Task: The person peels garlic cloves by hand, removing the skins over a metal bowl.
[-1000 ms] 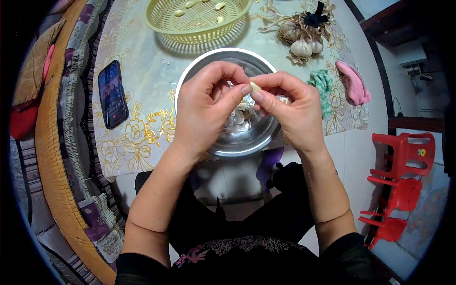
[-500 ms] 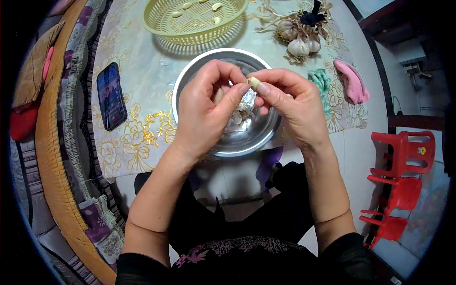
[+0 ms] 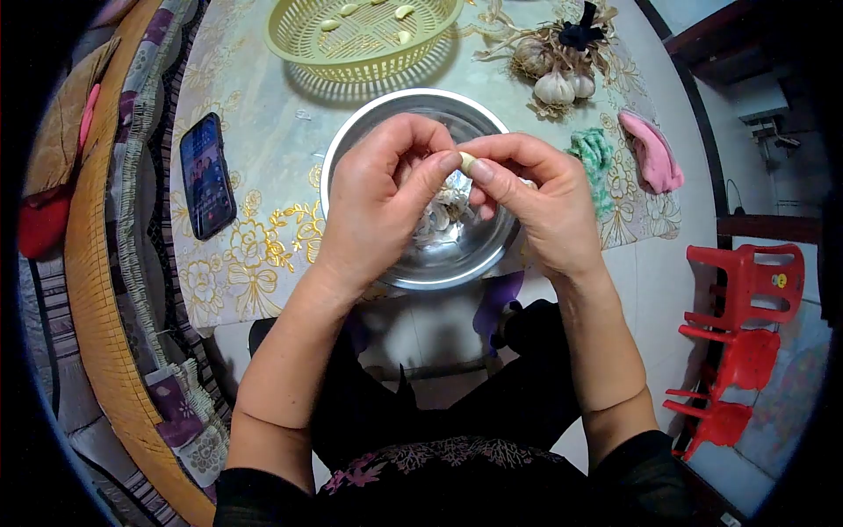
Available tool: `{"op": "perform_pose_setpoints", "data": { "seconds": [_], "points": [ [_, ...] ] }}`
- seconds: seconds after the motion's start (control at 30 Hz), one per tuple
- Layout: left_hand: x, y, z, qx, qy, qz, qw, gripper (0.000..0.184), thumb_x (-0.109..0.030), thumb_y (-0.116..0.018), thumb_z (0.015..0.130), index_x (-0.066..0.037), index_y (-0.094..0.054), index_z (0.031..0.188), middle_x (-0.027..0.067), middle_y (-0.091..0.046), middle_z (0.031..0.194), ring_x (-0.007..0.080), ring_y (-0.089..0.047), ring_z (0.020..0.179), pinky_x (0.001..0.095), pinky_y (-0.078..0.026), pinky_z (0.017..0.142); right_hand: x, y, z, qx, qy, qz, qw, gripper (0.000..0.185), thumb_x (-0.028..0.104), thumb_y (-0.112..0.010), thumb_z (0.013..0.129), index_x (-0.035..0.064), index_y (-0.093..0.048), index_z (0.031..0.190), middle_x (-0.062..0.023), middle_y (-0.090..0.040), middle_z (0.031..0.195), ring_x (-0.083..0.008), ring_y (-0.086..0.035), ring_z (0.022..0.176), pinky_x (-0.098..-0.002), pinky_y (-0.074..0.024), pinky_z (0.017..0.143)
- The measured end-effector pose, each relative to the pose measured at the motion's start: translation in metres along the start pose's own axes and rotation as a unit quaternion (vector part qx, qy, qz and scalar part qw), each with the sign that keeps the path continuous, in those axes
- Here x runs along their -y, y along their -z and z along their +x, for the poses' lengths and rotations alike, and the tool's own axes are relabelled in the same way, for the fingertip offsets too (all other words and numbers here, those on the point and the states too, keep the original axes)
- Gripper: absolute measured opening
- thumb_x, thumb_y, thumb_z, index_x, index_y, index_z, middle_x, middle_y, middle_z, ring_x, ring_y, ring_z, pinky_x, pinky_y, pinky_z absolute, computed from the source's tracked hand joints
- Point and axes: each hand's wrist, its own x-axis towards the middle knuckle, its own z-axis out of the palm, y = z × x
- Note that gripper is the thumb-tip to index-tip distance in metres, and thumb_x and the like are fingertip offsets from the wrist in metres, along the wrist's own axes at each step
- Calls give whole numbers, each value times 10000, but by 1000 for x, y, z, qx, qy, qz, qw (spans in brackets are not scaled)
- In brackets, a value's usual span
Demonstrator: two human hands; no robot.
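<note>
A pale garlic clove (image 3: 466, 162) is pinched between the fingertips of both hands, above a steel bowl (image 3: 421, 279). My left hand (image 3: 386, 189) comes in from the left, its thumb and index finger closed at the clove. From the right, my right hand (image 3: 540, 189) grips the same clove between thumb and forefinger. White garlic skins (image 3: 443, 215) lie in the bowl below, partly hidden by the hands. Behind the bowl, a green plastic basket (image 3: 364, 68) holds several peeled cloves (image 3: 405, 12).
Garlic bulbs (image 3: 555, 88) with dry stalks lie at the back right. A green cloth (image 3: 594, 167) and a pink cloth (image 3: 652, 156) are right of the bowl. A phone (image 3: 208, 176) rests at the left. Red plastic chairs (image 3: 746, 351) stand on the floor at right.
The clove has turned slightly between the fingertips, and the fingers have shifted a little around it. Both hands remain above the bowl.
</note>
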Motion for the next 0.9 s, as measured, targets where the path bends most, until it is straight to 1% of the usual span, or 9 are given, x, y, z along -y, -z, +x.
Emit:
{"op": "perform_pose_setpoints", "data": {
  "seconds": [0.1, 0.3, 0.4, 0.5, 0.57, 0.6, 0.7, 0.8, 0.9],
  "points": [
    [0, -2, 0, 3, -18, 3, 1000, 74, -62, -592, 853, -3, -553, 872, -1, -542, 734, 52, -448, 618, 193, -380, 559, 1, -1, 1, -5, -11, 22, 1000, 164, 101, -616, 858, -8, -638, 978, -32, -625, 777, -58, -562, 642, -179, -466, 561],
    [-7, -5, -2, 31, 20, -50, 998, 74, -64, -571, 869, 1, -535, 878, 0, -534, 737, 56, -446, 637, 195, -379, 569, 0, -1, 3, -18, -48, 137, 989, 191, 106, -601, 868, -31, -610, 1002, -36, -606, 767, -72, -552, 638, -186, -459, 554],
    [-3, -6, -4, 79, 20, -45, 996, 75, -70, -571, 870, -7, -531, 875, -2, -533, 744, 52, -439, 642, 189, -373, 567, -1, 4, 5, -25, -64, 204, 977, 199, 113, -594, 875, -31, -601, 1012, -41, -595, 762, -73, -530, 615, -184, -442, 538],
    [-6, -4, -4, 156, 47, -40, 986, 76, -84, -550, 891, -31, -497, 895, -16, -496, 826, 49, -451, 738, 186, -380, 649, 0, 9, 5, -19, -75, 241, 967, 206, 122, -589, 881, -30, -594, 1020, -48, -590, 769, -67, -508, 604, -183, -425, 526],
    [-13, -1, -4, 170, 74, -80, 979, 72, -81, -547, 890, -31, -496, 896, -9, -506, 836, 57, -462, 748, 188, -388, 663, 0, 10, 5, 2, -70, 274, 959, 216, 125, -585, 884, -30, -585, 1034, -54, -590, 790, -61, -498, 606, -183, -418, 522],
    [-16, -1, -4, 177, 88, -100, 975, 70, -80, -546, 890, -31, -496, 896, -5, -511, 841, 61, -467, 753, 189, -392, 670, -1, 11, 5, -10, -69, 278, 958, 222, 125, -582, 886, -31, -579, 1044, -58, -590, 807, -60, -497, 609, -185, -417, 522],
    [-19, 0, -4, 172, 98, -138, 971, 65, -57, -549, 879, -25, -496, 899, 14, -531, 858, 74, -497, 791, 195, -407, 705, -2, 13, 7, -30, -64, 284, 956, 237, 123, -574, 891, -32, -565, 1070, -68, -588, 853, -59, -494, 618, -192, -416, 523],
    [-3, -6, -1, 43, 23, -62, 997, 92, -36, -565, 862, -14, -520, 939, 26, -555, 890, 82, -522, 822, 202, -417, 729, 1, 14, 6, -15, -59, 271, 961, 243, 121, -570, 892, -33, -559, 1080, -70, -587, 875, -62, -496, 622, -198, -420, 529],
    [1, -6, 3, -38, 7, -14, 999, 112, 8, -571, 817, -11, -578, 927, 0, -569, 842, 33, -447, 655, 181, -387, 595, -1, 13, 7, 5, -58, 247, 967, 234, 116, -571, 891, -33, -566, 1072, -59, -588, 864, -62, -499, 624, -199, -428, 540]
  ]
}}
